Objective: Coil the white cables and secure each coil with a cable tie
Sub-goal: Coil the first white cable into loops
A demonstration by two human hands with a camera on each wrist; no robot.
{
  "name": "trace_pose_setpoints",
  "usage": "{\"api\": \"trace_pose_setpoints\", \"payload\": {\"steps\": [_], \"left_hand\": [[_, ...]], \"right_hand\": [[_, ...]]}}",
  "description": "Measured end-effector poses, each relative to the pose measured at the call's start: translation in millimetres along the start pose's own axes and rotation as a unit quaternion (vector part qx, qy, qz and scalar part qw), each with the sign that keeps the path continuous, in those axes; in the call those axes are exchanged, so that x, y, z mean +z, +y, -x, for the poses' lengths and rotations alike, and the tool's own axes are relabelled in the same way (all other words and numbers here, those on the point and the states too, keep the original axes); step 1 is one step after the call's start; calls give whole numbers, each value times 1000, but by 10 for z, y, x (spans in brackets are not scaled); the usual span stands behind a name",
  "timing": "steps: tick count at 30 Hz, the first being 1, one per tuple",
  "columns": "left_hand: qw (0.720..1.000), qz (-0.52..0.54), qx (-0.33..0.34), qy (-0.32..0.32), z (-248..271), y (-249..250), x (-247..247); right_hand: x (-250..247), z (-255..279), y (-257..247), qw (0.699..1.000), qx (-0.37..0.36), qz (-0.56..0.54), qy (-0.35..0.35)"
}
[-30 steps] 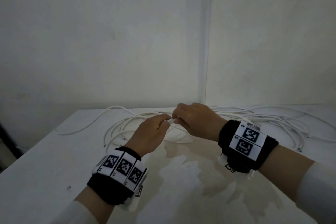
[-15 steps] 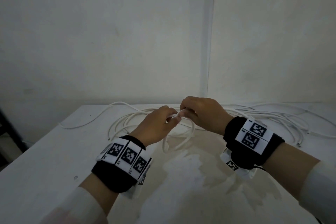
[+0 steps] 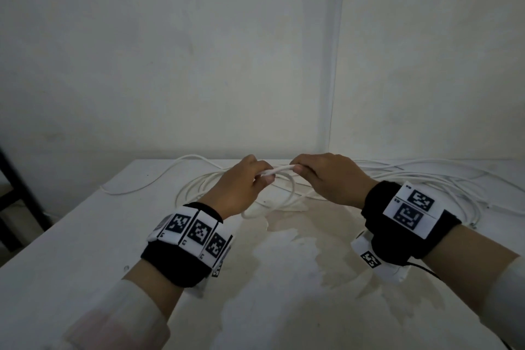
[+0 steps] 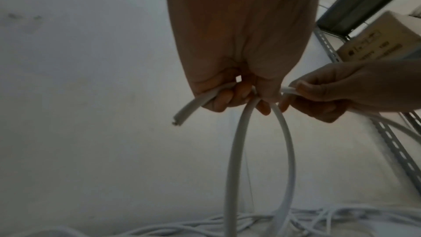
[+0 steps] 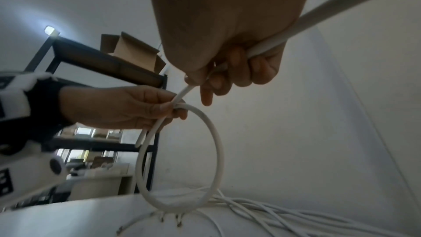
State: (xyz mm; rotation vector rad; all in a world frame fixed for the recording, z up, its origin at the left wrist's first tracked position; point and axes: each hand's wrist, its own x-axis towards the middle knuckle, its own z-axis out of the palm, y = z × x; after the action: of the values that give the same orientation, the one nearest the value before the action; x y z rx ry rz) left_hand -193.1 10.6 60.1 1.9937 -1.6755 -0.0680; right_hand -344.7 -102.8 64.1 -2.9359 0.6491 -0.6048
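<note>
White round cable (image 3: 288,193): one loop hanging above the white table's (image 3: 85,236) far edge.
Your left hand (image 3: 241,189): fingers pinch the loop's crossing.
Your right hand (image 3: 329,179): fingers curl round the cable.

We see all three views dim and grey, with soft noise on the walls and faint shadows on the desk (image 3: 85,250). In both wrist views the hands (image 4: 239,33) fill the top as dark, underexposed shapes, and straight lines bend at the edges. The only bright spots are a small lamp (image 5: 50,30) and windows (image 5: 84,131) at the right wrist view's left.
</note>
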Motion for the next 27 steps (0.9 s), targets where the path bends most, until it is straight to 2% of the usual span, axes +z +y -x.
{"api": "trace_pose_setpoints", "payload": {"steps": [3,10,13,20,27], "left_hand": [[1000,-4,-5,-13,14,20,29],[1000,5,-1,-17,7,79,65],[1000,11,11,-16,-7,76,74],[999,41,29,0,5,24,68],[997,74,9,26,28,25,12]], "right_hand": [[3,-7,3,1000,14,5,-1],[-42,-23,-14,998,15,-27,-59],[-16,-8,13,997,16,-45,-54],[-12,-25,-1,984,23,-140,-107],[-93,-74,8,985,19,-145,-95]]}}
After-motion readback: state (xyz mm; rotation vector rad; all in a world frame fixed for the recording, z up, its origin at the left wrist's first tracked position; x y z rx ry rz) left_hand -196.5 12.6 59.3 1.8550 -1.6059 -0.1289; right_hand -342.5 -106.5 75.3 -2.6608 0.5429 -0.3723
